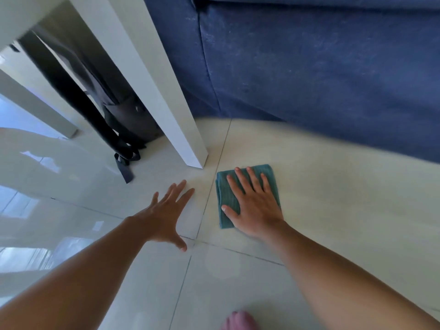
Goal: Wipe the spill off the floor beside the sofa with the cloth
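Your right hand (256,206) lies flat, fingers spread, on the cloth (226,198) near the sofa (321,67). Your left hand (164,217) is spread and holds nothing.

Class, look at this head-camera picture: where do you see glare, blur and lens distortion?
Head view: glare and window reflections on the glossy floor at left; wide-angle bending curves the sofa base and slants the white table leg; the frame's edges look soft; the right hand on the cloth looks sharp.
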### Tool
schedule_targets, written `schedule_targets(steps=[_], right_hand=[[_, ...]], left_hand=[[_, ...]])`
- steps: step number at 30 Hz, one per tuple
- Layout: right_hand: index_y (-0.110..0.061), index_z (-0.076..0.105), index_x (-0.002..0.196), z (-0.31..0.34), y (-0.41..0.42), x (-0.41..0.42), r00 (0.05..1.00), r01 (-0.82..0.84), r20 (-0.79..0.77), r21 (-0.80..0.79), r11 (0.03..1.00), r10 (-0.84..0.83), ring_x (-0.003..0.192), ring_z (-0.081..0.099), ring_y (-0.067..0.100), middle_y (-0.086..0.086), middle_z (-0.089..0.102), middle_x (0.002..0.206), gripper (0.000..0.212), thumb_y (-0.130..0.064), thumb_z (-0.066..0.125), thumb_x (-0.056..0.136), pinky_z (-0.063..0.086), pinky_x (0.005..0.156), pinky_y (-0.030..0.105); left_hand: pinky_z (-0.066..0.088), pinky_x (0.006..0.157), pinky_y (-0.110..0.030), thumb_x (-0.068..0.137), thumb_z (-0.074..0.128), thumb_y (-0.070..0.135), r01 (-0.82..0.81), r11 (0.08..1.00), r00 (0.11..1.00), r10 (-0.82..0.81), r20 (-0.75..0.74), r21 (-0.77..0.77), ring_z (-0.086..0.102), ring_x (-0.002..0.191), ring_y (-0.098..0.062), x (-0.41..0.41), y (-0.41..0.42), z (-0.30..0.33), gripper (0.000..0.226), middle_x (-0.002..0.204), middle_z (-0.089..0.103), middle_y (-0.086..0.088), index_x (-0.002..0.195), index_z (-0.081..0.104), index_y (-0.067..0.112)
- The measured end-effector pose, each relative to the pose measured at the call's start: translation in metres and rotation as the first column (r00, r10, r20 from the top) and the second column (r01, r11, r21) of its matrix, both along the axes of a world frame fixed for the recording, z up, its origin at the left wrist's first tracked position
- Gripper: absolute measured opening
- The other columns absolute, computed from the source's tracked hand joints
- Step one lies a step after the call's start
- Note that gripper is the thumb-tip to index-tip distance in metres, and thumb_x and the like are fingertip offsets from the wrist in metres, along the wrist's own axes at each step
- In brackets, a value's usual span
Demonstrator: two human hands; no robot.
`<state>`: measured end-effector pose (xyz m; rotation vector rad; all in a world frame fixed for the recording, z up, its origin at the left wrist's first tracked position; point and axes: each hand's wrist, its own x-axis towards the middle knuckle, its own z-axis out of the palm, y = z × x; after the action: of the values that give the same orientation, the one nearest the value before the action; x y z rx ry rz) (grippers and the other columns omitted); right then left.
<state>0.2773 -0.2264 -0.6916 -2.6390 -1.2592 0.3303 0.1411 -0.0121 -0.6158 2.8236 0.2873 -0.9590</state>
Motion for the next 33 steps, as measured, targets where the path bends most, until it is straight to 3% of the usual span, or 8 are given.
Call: schedule_targets(steps=[9, 16, 23, 27, 33], right_hand=[[-0.026, 0.01, 0.164, 0.003, -0.007, -0.048, 0.998, -0.035, -0.045, 0.057, 0.998, 0.037, 0.158, -0.012, 0.023, -0.001, 0.0, 0.173, 0.083, -0.069, 0.028, 0.094, -0.006, 0.127, 0.052], [-0.031, 0.011, 0.163, 0.002, -0.056, -0.029, 0.999, -0.009, -0.033, 0.044, 0.999, 0.01, 0.158, -0.009, 0.017, -0.007, 0.002, 0.173, 0.082, -0.071, 0.029, 0.094, -0.002, 0.127, 0.047], [-0.034, 0.011, 0.163, 0.002, -0.159, 0.014, 0.953, 0.302, 0.004, 0.003, 0.953, -0.302, 0.158, -0.004, 0.016, -0.011, 0.002, 0.172, 0.079, -0.072, 0.028, 0.095, 0.0, 0.128, 0.045], [-0.031, 0.018, 0.162, 0.003, -0.241, 0.03, 0.845, 0.533, 0.075, -0.044, 0.845, -0.529, 0.158, 0.009, 0.021, -0.006, 0.012, 0.172, 0.08, -0.071, 0.026, 0.094, 0.007, 0.128, 0.047], [-0.027, 0.014, 0.163, 0.003, -0.303, 0.054, 0.652, 0.758, 0.102, -0.088, 0.646, -0.751, 0.157, 0.007, 0.026, -0.002, 0.012, 0.172, 0.085, -0.072, 0.017, 0.091, 0.007, 0.127, 0.05]], left_hand=[[-0.007, 0.12, -0.054, 0.06, 0.075, 0.074, 0.061, 0.998, 0.998, -0.061, 0.003, -0.001, -0.023, 0.148, -0.025, 0.016, -0.008, -0.003, 0.141, 0.161, -0.029, -0.002, 0.154, -0.019, 0.026], [-0.007, 0.12, -0.051, 0.067, 0.068, 0.076, 0.129, 0.991, 0.992, -0.129, 0.017, -0.031, -0.02, 0.149, -0.022, 0.046, -0.027, -0.006, 0.131, 0.162, -0.027, -0.001, 0.155, -0.015, 0.027], [0.004, 0.123, -0.045, 0.078, 0.052, 0.079, 0.276, 0.961, 0.955, -0.27, 0.124, -0.025, -0.014, 0.151, -0.015, 0.097, -0.055, -0.016, 0.112, 0.164, -0.021, 0.003, 0.157, -0.008, 0.024], [0.004, 0.123, -0.046, 0.081, 0.051, 0.076, 0.357, 0.934, 0.922, -0.348, 0.171, -0.025, -0.013, 0.151, -0.015, 0.141, -0.092, -0.021, 0.108, 0.163, -0.021, 0.007, 0.157, -0.006, 0.025], [0.002, 0.123, -0.046, 0.084, 0.047, 0.075, 0.409, 0.912, 0.9, -0.397, 0.18, -0.034, -0.016, 0.15, -0.016, 0.159, -0.114, -0.03, 0.103, 0.163, -0.024, 0.006, 0.156, -0.008, 0.026]])
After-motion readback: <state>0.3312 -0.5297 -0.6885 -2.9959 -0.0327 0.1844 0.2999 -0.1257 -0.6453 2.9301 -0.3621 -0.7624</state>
